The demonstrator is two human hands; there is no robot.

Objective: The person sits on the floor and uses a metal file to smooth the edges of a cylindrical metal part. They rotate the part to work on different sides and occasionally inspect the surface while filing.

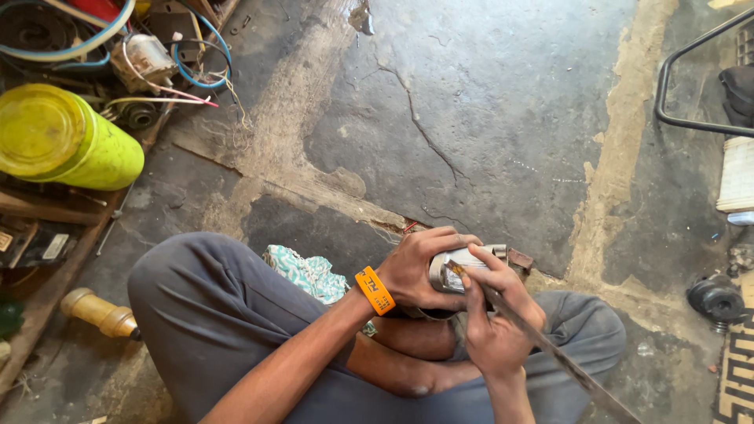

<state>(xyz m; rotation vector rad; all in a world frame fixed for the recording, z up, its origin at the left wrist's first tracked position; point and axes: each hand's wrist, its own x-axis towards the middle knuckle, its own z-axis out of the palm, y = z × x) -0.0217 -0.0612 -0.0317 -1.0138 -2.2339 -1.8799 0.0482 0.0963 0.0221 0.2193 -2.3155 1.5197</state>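
My left hand [416, 267], with an orange wristband [375, 290], is wrapped around a small grey metal cylinder [459, 267] held over my lap. My right hand [495, 318] grips a long thin metal blade [565, 361] whose tip rests against the end of the cylinder. The blade's far end runs off toward the lower right. I sit cross-legged in grey trousers [220, 314] on a cracked concrete floor.
A yellow-green canister [59, 141] lies at the left beside tangled wires and motor parts [149, 63]. A brass-coloured handle [98, 312] lies by my left knee, a patterned cloth [310, 275] under it. At right are a black metal frame [675, 78] and a dark round part [716, 298].
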